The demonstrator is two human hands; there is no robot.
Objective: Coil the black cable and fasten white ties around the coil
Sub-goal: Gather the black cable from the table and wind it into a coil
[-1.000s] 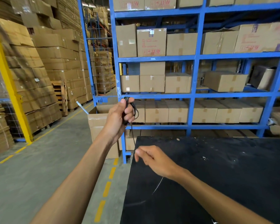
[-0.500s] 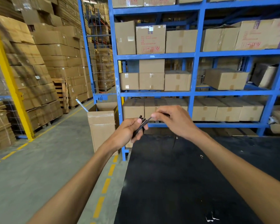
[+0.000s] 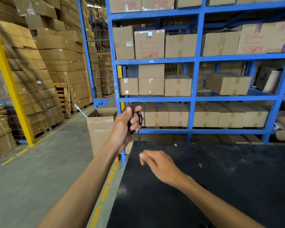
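Black table (image 3: 220,186) nearest; right hand (image 3: 160,163), half a second ago up at the coil, is now lowered over it, pinched, contents not discernible. Farther, black cable (image 3: 139,118) is kept clenched in left hand (image 3: 125,127): another loop is judged pending.

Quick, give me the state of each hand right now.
Left hand: closed around the coiled black cable, held up in front of the shelves.
Right hand: blurred above the black table; fingers pinched, cannot tell if it holds anything.
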